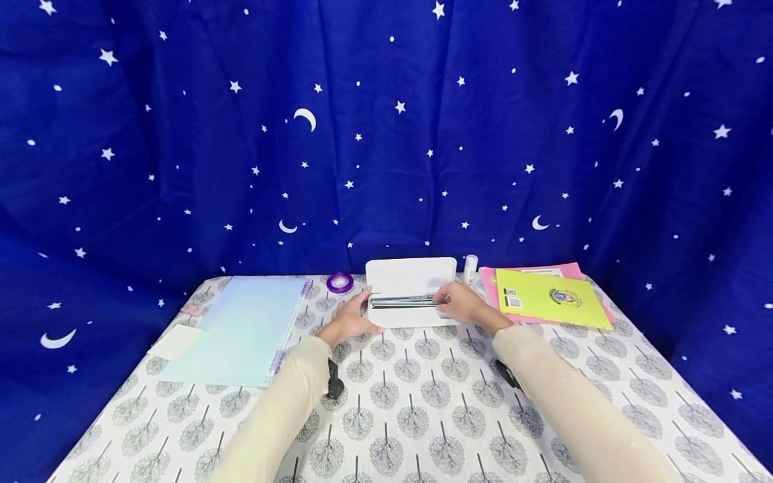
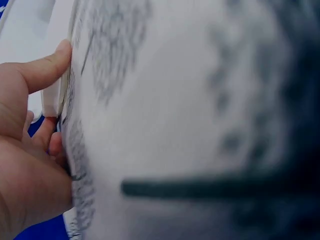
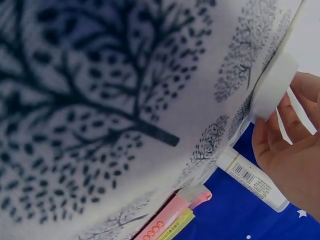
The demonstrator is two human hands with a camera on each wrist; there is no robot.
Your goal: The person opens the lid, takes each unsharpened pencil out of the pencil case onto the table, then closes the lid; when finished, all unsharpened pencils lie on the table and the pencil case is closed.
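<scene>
Head view: your left hand [image 1: 349, 322] grips the open white pencil case [image 1: 410, 295]; your right hand [image 1: 461, 305] pinches pens [image 1: 403, 302] inside, case not yet closed.

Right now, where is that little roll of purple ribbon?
In the head view, the purple ribbon roll sits at the far edge of the table, left of centre, between the pale blue binder sheet and the open white case.

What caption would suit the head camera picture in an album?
Two hands, left and right, at an open white pencil case holding dark pens, on a tree-print tablecloth.
</scene>
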